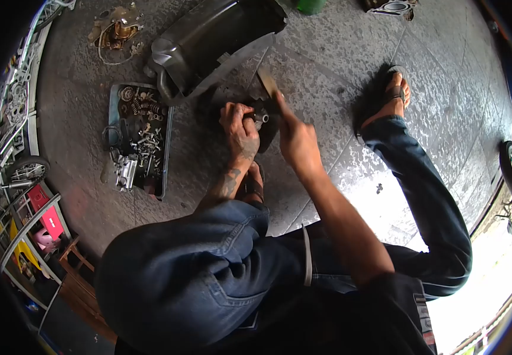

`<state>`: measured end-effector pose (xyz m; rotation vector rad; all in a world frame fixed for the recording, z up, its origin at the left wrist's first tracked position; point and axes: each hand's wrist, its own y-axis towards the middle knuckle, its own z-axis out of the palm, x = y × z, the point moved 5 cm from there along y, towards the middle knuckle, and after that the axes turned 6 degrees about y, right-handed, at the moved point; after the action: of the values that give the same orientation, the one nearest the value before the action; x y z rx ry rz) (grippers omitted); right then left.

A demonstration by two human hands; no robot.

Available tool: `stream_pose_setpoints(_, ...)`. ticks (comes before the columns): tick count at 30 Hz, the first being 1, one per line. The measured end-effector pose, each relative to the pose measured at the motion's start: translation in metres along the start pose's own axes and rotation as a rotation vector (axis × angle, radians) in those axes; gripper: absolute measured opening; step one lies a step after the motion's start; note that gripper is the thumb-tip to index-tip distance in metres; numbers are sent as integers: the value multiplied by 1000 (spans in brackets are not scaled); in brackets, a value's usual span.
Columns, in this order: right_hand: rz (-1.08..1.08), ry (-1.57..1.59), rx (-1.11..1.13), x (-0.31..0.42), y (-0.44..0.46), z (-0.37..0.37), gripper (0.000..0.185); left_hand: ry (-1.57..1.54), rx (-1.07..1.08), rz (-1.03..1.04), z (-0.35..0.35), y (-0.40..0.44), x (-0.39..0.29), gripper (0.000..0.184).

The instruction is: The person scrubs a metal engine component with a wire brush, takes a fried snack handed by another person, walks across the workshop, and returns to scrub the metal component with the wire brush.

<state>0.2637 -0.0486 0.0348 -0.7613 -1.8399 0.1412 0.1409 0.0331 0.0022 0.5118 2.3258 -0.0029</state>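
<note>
My left hand [241, 127] is closed around a small dark metal engine part [260, 117] with a round tube-like end, low over the floor in front of me. The fingers hide much of that part. My right hand [297, 145] grips a flat, narrow, tan-coloured blade-like tool [266, 81], whose exact kind I cannot make out. Its free end points up and away, just past the part. Whether the tool touches the part cannot be seen.
Left of my hands lies a tray [166, 148] of bolts, springs and gears. A black plastic housing [226, 35] stands ahead, with a gasket-like metal part [118, 35] beyond the tray. A green object [311, 6] sits at the far edge. My sandalled foot [395, 94] is at right.
</note>
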Motion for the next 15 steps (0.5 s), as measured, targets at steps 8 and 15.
stream_pose_setpoints(8, -222, 95, -82, -11, -25, -16, 49, -7, -34, 22, 2, -2, 5, 16)
stream_pose_setpoints(15, -279, -31, -33, 6, -17, -13, 48, -50, -26, 38, 2, -2, 10, 15)
